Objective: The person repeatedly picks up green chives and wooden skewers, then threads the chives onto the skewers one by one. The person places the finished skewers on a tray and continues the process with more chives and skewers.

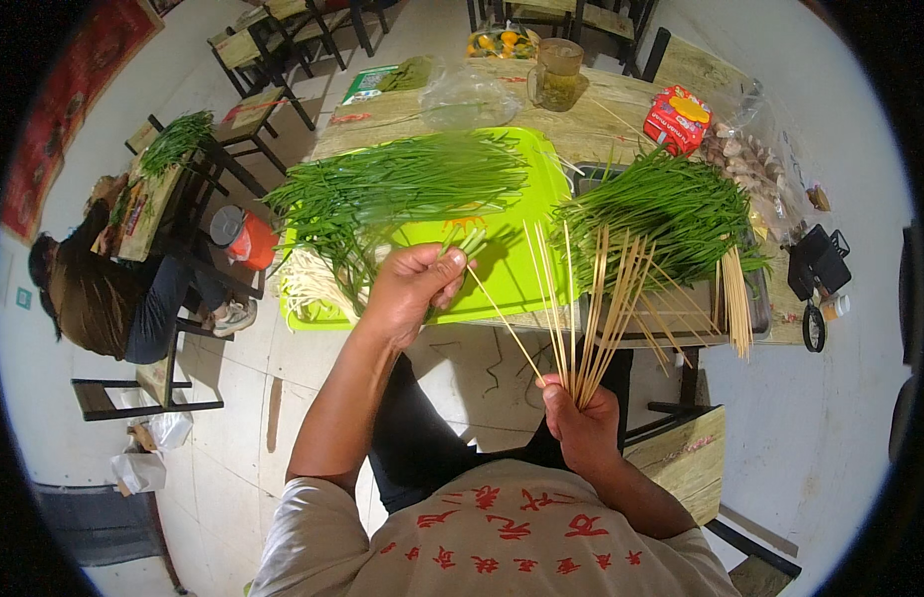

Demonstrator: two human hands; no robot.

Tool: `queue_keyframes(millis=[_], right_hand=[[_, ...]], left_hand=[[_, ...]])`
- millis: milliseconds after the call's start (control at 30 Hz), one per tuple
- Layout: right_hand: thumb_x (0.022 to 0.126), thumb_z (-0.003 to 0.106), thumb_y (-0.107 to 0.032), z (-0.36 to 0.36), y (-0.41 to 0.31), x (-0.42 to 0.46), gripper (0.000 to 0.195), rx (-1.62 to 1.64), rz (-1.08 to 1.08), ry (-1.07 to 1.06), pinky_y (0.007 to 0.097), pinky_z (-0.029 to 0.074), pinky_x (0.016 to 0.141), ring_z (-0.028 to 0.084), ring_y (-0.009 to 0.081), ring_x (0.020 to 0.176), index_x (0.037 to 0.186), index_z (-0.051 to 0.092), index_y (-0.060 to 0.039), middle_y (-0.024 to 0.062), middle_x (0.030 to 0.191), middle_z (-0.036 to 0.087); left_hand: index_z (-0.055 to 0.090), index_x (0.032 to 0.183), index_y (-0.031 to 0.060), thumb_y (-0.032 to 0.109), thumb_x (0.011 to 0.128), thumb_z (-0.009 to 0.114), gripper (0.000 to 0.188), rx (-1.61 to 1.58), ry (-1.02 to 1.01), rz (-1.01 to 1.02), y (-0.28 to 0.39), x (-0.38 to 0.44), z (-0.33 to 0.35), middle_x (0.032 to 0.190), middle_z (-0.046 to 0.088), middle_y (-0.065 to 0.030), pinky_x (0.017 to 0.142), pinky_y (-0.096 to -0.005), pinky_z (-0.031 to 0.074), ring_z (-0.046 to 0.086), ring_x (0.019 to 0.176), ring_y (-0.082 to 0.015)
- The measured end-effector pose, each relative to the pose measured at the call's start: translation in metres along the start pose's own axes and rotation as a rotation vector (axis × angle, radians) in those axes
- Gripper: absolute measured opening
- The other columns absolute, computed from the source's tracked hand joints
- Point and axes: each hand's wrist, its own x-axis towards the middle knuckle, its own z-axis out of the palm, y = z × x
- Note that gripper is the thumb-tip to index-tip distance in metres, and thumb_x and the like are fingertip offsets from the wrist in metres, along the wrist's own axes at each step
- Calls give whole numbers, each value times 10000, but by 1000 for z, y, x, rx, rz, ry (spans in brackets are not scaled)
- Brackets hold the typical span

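Observation:
My left hand (pixel 417 287) pinches a few cut garlic chive stems (pixel 468 242) above the front of the lime-green tray (pixel 536 291). In my right hand (pixel 585 422) is a fanned bunch of bamboo skewers (pixel 607 313), their tips spread upward. One single skewer (pixel 506 326) slants away from that bunch, its tip at the stems in my left hand. A long pile of garlic chives (pixel 409 175) lies across the tray. Pale enoki-like strands (pixel 320 287) lie at its front left corner, partly under green leaves.
A grey metal tray (pixel 760 313) at right bears skewered chives (pixel 663 209) with skewer ends (pixel 733 306) over its front edge. Behind are a glass mug (pixel 557 78), a red package (pixel 677 119) and bagged mushrooms (pixel 749 160). Another person (pixel 96 298) sits at a table to the left.

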Motion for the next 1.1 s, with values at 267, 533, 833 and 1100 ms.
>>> queue_keyframes(millis=[267, 533, 833, 1100], right_hand=[[915, 559, -87, 16, -8, 10, 156, -62, -58, -9, 186, 387, 477, 465, 5, 545, 1021, 655, -24, -53, 640, 536], [926, 549, -104, 43, -43, 33, 137, 56, 77, 68, 201, 306, 435, 374, 18, 498, 1007, 612, -13, -53, 650, 482], [934, 548, -129, 49, -52, 72, 129, 251, -33, 129, 195, 287, 434, 367, 23, 483, 934, 624, -25, -63, 602, 460], [933, 555, -120, 41, -44, 78, 153, 220, -70, 135, 201, 301, 435, 388, 21, 494, 1005, 625, -5, -61, 611, 475]], left_hand=[[664, 866, 2, 204, 917, 597, 219, -5, -23, 6, 3, 3, -1, 566, 488, 14, 472, -223, 298, 366, 482, -73], [666, 854, -16, 193, 923, 597, 231, 157, -169, -45, 3, 1, 12, 585, 519, 3, 464, -216, 305, 416, 504, -61], [666, 938, 2, 214, 960, 535, 250, 295, -280, 51, 9, 18, 20, 887, 673, -42, 711, -237, 479, 589, 768, -95], [595, 1024, 73, 259, 980, 477, 224, 100, 196, 193, 32, 22, 11, 633, 362, 50, 496, -218, 276, 311, 546, -53]])
